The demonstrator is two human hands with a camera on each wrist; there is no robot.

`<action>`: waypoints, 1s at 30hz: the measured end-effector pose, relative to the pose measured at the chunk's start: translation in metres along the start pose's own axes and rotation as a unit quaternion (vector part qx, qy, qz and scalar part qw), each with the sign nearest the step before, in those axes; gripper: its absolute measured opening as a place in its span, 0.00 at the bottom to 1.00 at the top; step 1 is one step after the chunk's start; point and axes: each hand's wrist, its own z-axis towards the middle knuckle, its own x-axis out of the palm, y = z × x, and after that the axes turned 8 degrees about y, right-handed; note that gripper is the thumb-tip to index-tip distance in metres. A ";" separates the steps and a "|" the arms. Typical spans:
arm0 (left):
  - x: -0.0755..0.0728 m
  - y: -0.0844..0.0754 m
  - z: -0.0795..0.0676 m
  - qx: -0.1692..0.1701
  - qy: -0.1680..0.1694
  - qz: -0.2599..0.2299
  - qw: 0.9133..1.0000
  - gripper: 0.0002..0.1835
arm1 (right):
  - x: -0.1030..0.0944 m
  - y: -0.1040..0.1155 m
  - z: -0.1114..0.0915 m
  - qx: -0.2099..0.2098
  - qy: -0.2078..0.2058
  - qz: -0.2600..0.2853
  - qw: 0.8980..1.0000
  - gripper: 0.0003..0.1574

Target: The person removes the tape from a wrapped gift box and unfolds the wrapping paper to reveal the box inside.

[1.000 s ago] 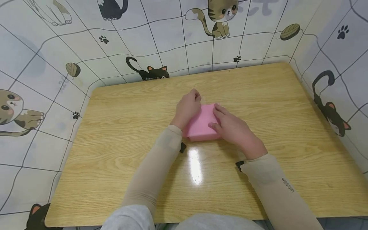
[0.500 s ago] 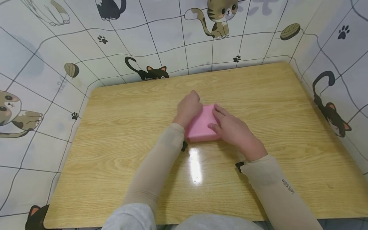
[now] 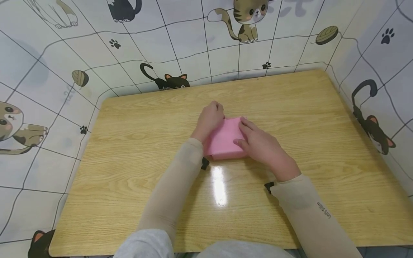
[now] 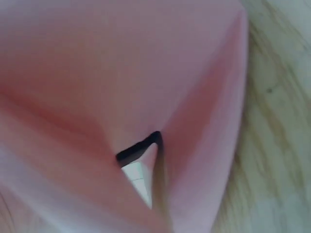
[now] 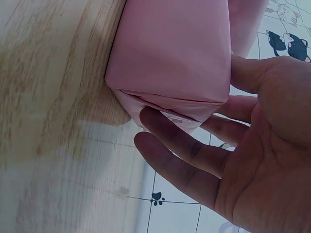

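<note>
A small box wrapped in pink paper (image 3: 227, 139) lies on the wooden table. My right hand (image 3: 262, 145) holds its right side, thumb on top. In the right wrist view the fingers (image 5: 180, 145) of the right hand (image 5: 252, 145) reach along the folded paper end, and the thumb lies against the box's side. At the box's left far corner is my left hand (image 3: 209, 120), its fingers bent; the fingertips and anything between them are hidden. The left wrist view is filled by loose pink paper (image 4: 209, 111) standing out in flaps, with a dark-edged gap; the left hand does not show there.
The wooden table (image 3: 135, 172) has rounded corners. Walls (image 3: 180, 39) printed with cats and grid lines stand close behind it and at both sides. A bright light reflection lies on the tabletop in front of the box.
My left hand moved slightly right over the box, then back left and down a little. A faint clear strip near its fingertips no longer shows. The right hand keeps its place.
</note>
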 end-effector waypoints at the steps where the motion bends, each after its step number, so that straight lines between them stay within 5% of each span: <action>1: -0.001 0.001 0.000 0.005 0.005 -0.012 1.000 0.23 | 0.000 0.000 0.000 0.000 0.000 0.000 1.000 0.47; 10: -0.017 0.010 -0.008 0.039 0.054 -0.052 0.996 0.24 | 0.001 0.000 0.000 -0.004 -0.002 -0.004 1.000 0.47; 21: -0.027 0.013 -0.029 0.056 0.113 0.038 0.991 0.27 | 0.002 -0.002 -0.001 0.001 -0.018 0.012 1.000 0.47; 30: -0.025 0.018 -0.035 0.039 0.110 0.036 0.993 0.27 | 0.011 0.007 -0.021 0.102 -0.015 0.101 0.990 0.54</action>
